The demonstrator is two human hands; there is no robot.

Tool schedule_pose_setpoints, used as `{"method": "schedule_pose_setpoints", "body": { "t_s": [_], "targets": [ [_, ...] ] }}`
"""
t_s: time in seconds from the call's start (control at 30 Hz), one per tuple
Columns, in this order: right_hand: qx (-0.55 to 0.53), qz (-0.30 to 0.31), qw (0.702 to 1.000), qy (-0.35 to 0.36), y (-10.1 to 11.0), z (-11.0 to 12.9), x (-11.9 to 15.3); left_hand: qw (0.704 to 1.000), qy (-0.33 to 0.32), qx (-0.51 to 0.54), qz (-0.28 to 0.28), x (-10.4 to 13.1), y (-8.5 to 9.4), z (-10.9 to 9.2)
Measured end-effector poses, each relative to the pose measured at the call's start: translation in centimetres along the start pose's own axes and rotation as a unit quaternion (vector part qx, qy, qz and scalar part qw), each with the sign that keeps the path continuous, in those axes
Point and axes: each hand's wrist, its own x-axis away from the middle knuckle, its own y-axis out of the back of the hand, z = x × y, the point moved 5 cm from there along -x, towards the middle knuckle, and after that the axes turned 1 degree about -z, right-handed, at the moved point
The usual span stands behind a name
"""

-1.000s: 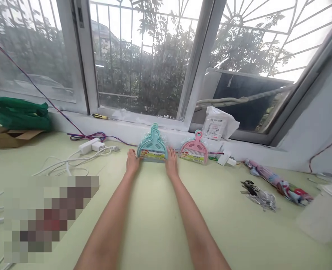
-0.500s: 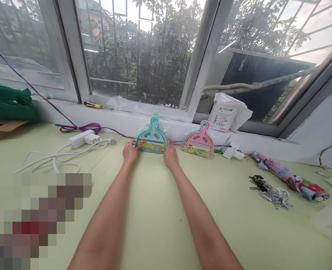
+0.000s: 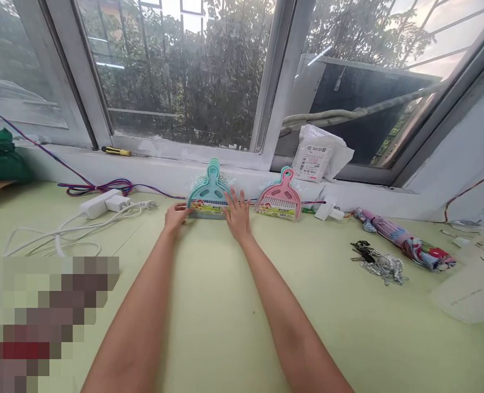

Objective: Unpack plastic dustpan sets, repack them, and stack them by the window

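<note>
A stack of teal mini dustpan-and-brush sets leans upright against the window ledge on the pale green table. My left hand touches its lower left corner. My right hand rests with spread fingers against its lower right edge. Just to the right stands a pink dustpan-and-brush set, also leaning on the ledge, untouched.
A white power adapter with coiled white cable lies left, with a purple-red wire behind. A white plastic bag sits on the sill. Keys and a folded umbrella lie right. A screwdriver rests on the sill.
My right hand has lifted off the side of the teal stack and spread its fingers over the lower right edge. The view has shifted slightly right and down.
</note>
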Motion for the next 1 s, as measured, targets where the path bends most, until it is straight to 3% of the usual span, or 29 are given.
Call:
{"method": "schedule_pose_setpoints", "body": {
  "t_s": [0.1, 0.17, 0.3, 0.4, 0.53, 0.67, 0.77, 0.93, 1.0],
  "targets": [
    [-0.041, -0.050, 0.996, -0.061, 1.1, -0.7, 0.0, 1.000, -0.010, -0.004, -0.008, -0.1, 0.1, -0.1],
    [-0.072, -0.099, 0.981, -0.153, 2.1, -2.7, 0.2, 0.999, -0.028, -0.023, -0.029, -0.2, 0.2, -0.2],
    [-0.105, -0.205, 0.906, -0.354, 4.3, -10.4, 2.3, 0.990, -0.071, -0.089, -0.087, -0.2, 0.4, -0.6],
    [-0.054, -0.280, 0.864, -0.414, 6.2, -17.0, 4.7, 0.980, -0.091, -0.123, -0.131, -0.2, 0.4, -0.9],
    [-0.046, -0.238, 0.837, -0.491, 6.2, -22.7, 6.7, 0.971, -0.112, -0.130, -0.163, -0.3, 0.5, -0.9],
    [-0.030, -0.219, 0.843, -0.490, 5.5, -23.8, 6.5, 0.965, -0.126, -0.134, -0.186, -0.2, 0.8, -1.0],
    [-0.047, -0.282, 0.839, -0.463, 6.1, -23.5, 6.1, 0.962, -0.128, -0.143, -0.195, 0.6, 1.0, -1.4],
    [-0.067, -0.359, 0.826, -0.429, 8.3, -21.8, 7.1, 0.931, -0.122, -0.164, -0.303, 4.8, 2.8, -3.5],
    [-0.067, -0.380, 0.828, -0.406, 9.1, -20.6, 7.7, 0.922, -0.133, -0.173, -0.319, 6.7, 3.3, -4.5]
  ]
}}
